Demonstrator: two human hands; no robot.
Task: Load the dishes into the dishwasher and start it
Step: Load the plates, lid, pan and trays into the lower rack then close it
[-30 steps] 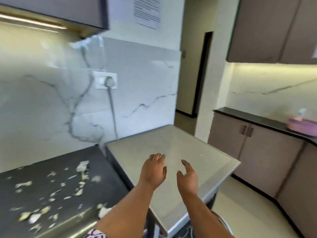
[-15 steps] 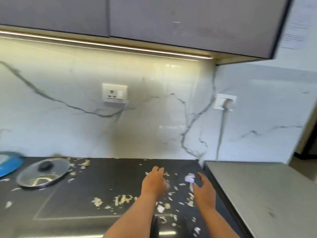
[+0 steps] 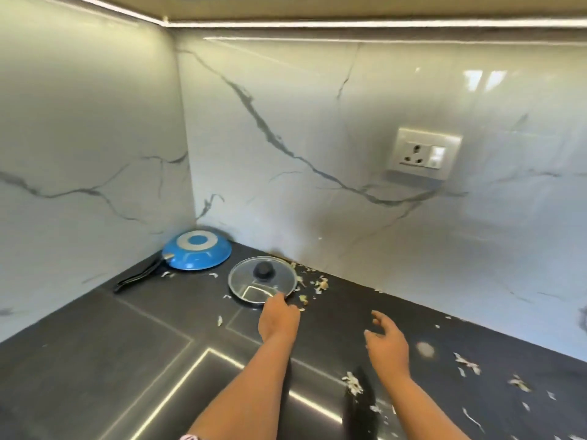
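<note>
Far to your left, in the corner where the two marble walls meet, the blue frying pan (image 3: 197, 254) lies upside down on the dark tabletop (image 3: 95, 360), its black handle (image 3: 139, 276) running toward you and leftward, so its long axis points diagonally away from both hands. Just right of it, and nearer you, sits the glass lid (image 3: 262, 280), flat, with its black knob (image 3: 262, 269) facing up (being round, it has no long axis to line up with). Your left hand (image 3: 279, 319) is right at the lid's near rim, fingers curled down over the edge; whether they already pinch the rim or only touch it, I cannot tell. That makes the left hand plainly the nearer one, with the lid lying straight ahead of it and slightly left. Your right hand (image 3: 387, 342) hovers well apart to the right, fingers spread and relaxed, holding nothing. Pale vegetable peelings (image 3: 319, 284) are scattered beside the lid's right edge and across the tabletop further right, beneath a wall socket (image 3: 424, 153). If you lift the lid by the rim, expect it to tip; the knob probably gives the surer hold.
</note>
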